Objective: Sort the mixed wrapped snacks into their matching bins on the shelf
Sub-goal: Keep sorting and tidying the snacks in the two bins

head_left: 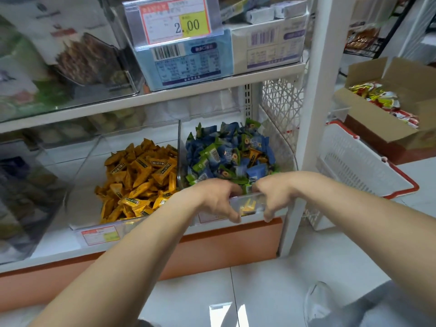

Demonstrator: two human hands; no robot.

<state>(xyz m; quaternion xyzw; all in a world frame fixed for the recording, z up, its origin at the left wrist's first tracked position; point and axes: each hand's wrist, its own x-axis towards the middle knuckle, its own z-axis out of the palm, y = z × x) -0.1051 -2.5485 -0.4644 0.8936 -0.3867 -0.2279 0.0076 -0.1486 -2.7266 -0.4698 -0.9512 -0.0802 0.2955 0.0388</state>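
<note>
On the low shelf (59, 241), the left grip (217, 197) and right grip (273, 194) both clamp the front wall of the mixed bin (247, 200), which I would slide out level and slowly, so the stray orange snacks (254, 156) inside do not spill.

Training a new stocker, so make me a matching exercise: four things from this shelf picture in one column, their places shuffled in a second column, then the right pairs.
Things:
1. orange snacks
2. blue and green snacks
3. price tag
4. cardboard box

Places:
A. right of the shelf post
B. left bin
C. upper shelf
D. right bin

Pairs: 1-B; 2-D; 3-C; 4-A
</note>
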